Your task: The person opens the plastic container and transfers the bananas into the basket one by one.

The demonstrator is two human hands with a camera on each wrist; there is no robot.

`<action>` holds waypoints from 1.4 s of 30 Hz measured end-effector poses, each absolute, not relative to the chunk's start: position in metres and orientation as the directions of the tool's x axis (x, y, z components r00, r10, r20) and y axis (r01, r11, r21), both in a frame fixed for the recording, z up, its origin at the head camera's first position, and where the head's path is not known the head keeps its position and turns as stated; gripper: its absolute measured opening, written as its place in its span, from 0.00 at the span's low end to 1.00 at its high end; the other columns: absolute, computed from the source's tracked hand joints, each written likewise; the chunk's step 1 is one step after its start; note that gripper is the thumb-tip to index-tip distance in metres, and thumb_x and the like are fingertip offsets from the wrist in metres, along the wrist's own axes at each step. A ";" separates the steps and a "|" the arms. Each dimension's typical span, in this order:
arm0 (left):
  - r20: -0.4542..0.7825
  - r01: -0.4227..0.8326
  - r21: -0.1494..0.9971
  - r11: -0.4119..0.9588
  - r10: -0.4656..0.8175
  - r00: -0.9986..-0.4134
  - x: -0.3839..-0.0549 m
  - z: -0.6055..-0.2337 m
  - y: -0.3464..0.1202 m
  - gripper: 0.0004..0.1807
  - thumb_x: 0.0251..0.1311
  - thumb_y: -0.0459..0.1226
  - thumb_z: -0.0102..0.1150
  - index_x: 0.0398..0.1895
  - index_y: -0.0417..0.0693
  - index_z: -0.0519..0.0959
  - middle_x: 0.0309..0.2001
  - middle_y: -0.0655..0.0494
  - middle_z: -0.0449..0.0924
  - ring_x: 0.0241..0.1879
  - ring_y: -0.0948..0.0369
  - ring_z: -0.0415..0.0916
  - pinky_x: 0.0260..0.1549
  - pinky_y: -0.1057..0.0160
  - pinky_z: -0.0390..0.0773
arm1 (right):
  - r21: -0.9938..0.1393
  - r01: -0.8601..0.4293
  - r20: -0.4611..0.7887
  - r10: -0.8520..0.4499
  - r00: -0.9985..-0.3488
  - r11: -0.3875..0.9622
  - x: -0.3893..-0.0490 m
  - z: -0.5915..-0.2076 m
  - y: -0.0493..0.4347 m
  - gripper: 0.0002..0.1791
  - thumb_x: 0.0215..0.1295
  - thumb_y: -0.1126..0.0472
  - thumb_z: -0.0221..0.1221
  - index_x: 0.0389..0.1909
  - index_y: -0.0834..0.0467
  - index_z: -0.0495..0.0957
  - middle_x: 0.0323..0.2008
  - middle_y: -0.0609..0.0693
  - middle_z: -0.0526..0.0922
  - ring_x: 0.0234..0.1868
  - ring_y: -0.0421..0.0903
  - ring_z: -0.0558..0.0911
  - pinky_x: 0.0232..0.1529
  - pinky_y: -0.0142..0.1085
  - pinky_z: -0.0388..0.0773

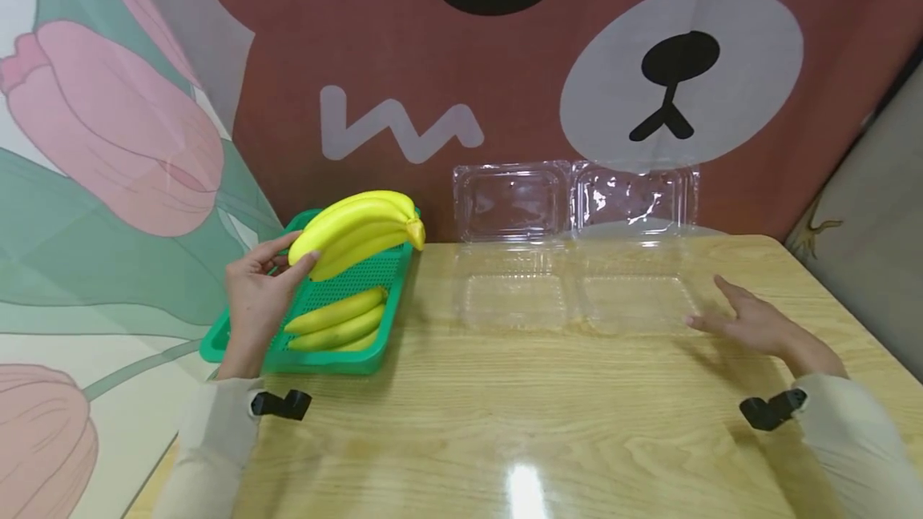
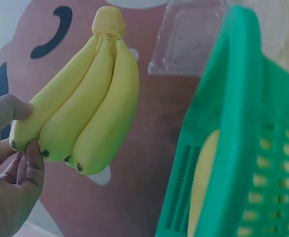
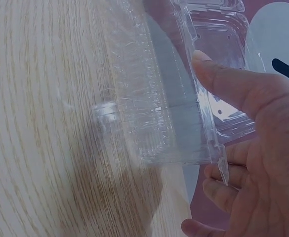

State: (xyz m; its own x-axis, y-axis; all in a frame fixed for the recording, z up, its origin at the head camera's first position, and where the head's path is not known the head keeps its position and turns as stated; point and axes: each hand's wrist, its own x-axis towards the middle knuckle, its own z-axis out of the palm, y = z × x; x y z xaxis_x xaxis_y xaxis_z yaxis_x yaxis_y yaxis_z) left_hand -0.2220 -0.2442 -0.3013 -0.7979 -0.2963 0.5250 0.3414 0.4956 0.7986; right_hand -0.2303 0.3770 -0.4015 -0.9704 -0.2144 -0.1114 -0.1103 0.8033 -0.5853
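My left hand pinches a bunch of yellow bananas by the tip end, thumb on one side and fingers on the other. In the left wrist view the bunch hangs out with its stem pointing up. Below it stands a green perforated basket, where another bunch of bananas lies. My right hand is beside the right-hand clear plastic container, fingers extended. In the right wrist view its thumb overlaps the container's rim and nothing is gripped.
A second clear container stands left of the first, both with lids raised against the printed backdrop. The wooden table ends at the backdrop, and a flower-printed cloth borders the left side.
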 end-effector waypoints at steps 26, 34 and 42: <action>0.347 0.066 0.801 0.594 -0.372 -0.861 -0.235 -0.328 -0.299 0.28 0.55 0.51 0.68 0.55 0.45 0.81 0.35 0.63 0.81 0.32 0.68 0.75 0.16 0.72 0.68 | -0.571 -0.147 -0.074 -0.229 -0.971 0.807 -0.232 -0.410 0.379 0.56 0.68 0.42 0.54 0.72 0.72 0.28 0.66 0.83 0.38 0.64 0.82 0.43 0.56 0.74 0.46; 0.287 -0.013 0.785 0.619 -0.382 -0.879 -0.238 -0.341 -0.313 0.28 0.57 0.52 0.66 0.57 0.46 0.80 0.48 0.46 0.81 0.33 0.73 0.74 0.21 0.73 0.74 | -0.581 -0.144 -0.088 -0.238 -0.967 0.801 -0.236 -0.404 0.377 0.56 0.68 0.41 0.53 0.72 0.71 0.27 0.66 0.83 0.37 0.64 0.82 0.42 0.55 0.75 0.46; 0.269 -0.011 0.753 0.658 -0.324 -0.907 -0.235 -0.351 -0.313 0.28 0.58 0.52 0.66 0.57 0.46 0.80 0.47 0.41 0.82 0.30 0.72 0.73 0.11 0.65 0.67 | -0.578 -0.145 -0.082 -0.234 -0.969 0.803 -0.232 -0.407 0.378 0.55 0.69 0.42 0.52 0.71 0.72 0.27 0.65 0.84 0.37 0.63 0.83 0.42 0.55 0.74 0.46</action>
State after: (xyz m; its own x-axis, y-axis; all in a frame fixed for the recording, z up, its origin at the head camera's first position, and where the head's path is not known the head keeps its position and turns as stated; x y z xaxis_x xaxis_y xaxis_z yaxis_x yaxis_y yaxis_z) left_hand -0.2352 -0.3126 -0.3510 -0.9069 -0.3240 0.2695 -0.0113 0.6579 0.7531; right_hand -0.2324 0.3784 -0.4067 -0.9687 -0.2341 -0.0825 -0.1449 0.8032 -0.5777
